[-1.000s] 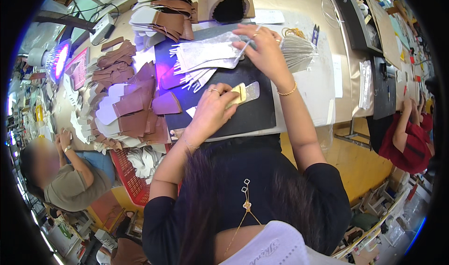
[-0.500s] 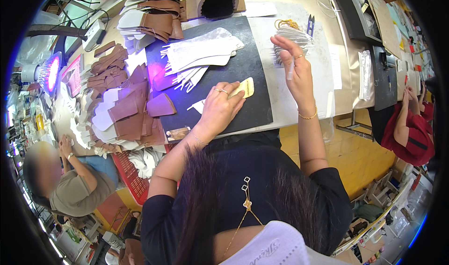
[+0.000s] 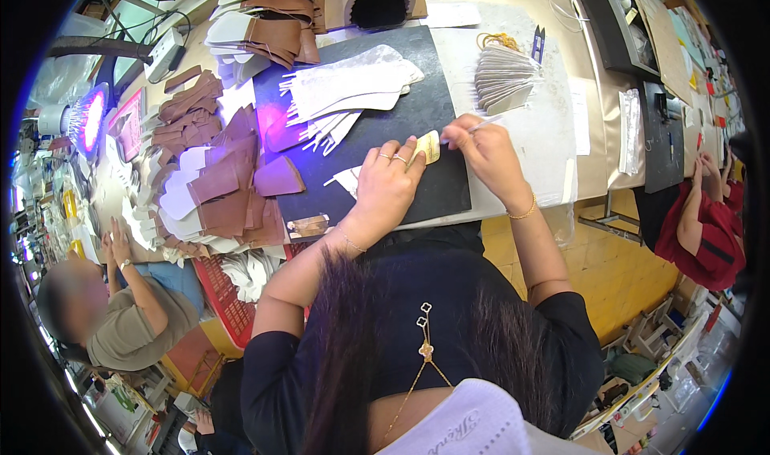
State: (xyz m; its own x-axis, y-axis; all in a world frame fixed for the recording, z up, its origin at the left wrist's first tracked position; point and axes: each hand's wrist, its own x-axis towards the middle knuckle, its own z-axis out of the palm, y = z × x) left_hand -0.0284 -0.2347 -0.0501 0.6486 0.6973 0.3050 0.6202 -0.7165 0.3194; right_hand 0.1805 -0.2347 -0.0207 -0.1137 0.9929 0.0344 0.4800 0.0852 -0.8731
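In the head view, the left hand (image 3: 389,182) lies over a yellow plate (image 3: 431,145) on the black mat (image 3: 445,184), its fingers pressing from above, not closed round it. The right hand (image 3: 485,154) has its fingers clenched on a slim pale tool (image 3: 488,121) beside the plate's end. Uneven pressure could let the plate skid; the tool could slip toward the left fingertips. Half a second ago, the right hand was raised, partly covering the fanned strips (image 3: 505,78), now unobstructed.
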